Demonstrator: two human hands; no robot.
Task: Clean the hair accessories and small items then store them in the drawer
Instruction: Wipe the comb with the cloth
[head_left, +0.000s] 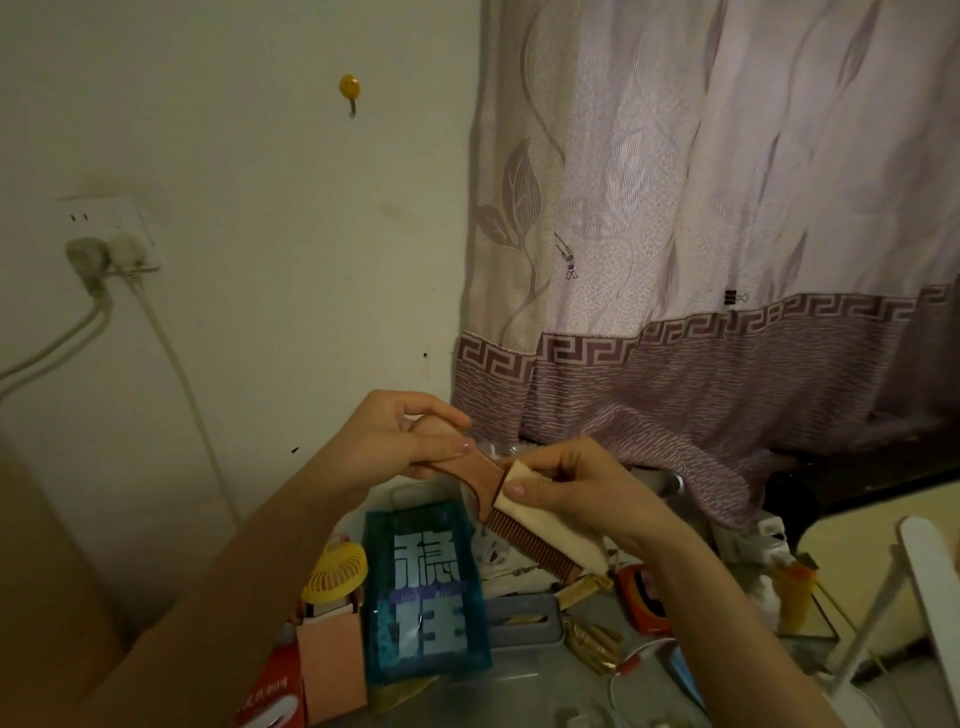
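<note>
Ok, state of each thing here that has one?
Wooden comb: held in the air, being wiped.
Cloth: folded over the comb's teeth.
Left hand: grips the comb's handle.
Right hand: pinches the cloth.
Wall socket: two plugs in.
Curtain: drawn shut.

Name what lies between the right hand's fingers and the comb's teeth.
A cream cloth, folded over the wooden comb under the right hand; the head view shows it.
</note>
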